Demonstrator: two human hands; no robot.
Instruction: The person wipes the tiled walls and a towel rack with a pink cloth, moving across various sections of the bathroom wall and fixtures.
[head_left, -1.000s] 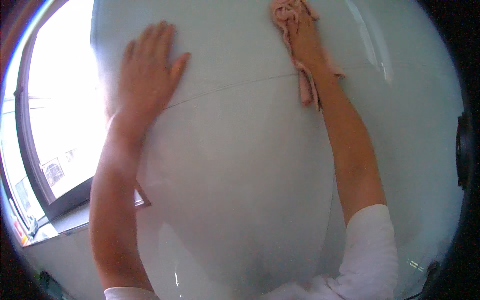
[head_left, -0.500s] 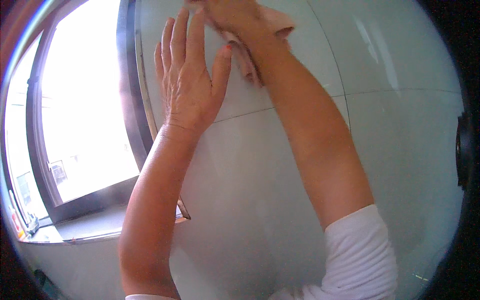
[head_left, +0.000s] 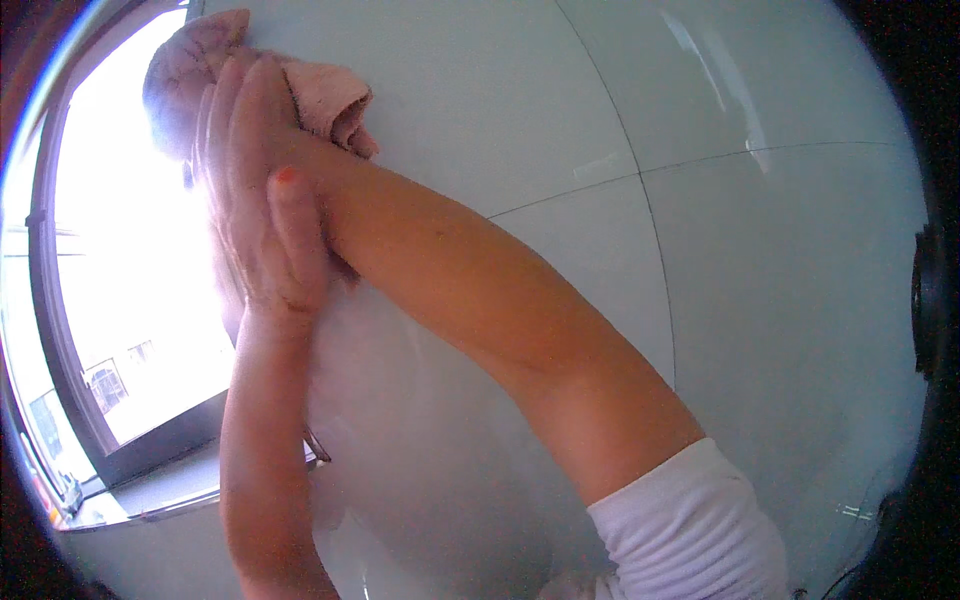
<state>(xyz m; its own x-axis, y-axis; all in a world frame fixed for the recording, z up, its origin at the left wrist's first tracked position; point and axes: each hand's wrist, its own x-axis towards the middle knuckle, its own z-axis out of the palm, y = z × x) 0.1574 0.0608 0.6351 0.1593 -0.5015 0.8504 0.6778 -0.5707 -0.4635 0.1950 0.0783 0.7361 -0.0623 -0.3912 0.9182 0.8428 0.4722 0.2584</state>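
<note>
A pink cloth (head_left: 325,95) lies bunched against the pale tiled wall beside the window, part of it reaching across the bright opening. My right hand (head_left: 305,160) is on the cloth, its arm stretched up and leftward; the fingers are mostly hidden behind my left hand. Fingers extended upward, my left hand (head_left: 255,215) is in front of the right hand and wrist and overlaps them in view. It is open and blurred by motion, with a red-orange spot at the thumb. Whether the two hands touch, I cannot tell.
The dark-framed window (head_left: 70,330) fills the left side, with a sill (head_left: 165,485) below it. Small bottle-like items (head_left: 50,490) stand at the sill's far left. Large glossy tiles (head_left: 540,90) with thin dark joints cover the wall. A dark object (head_left: 928,300) shows at the right rim.
My right hand and the cloth have swept left from the tiles to the window's edge. My left hand has shifted left and lower and now overlaps the right. The view has also shifted slightly.
</note>
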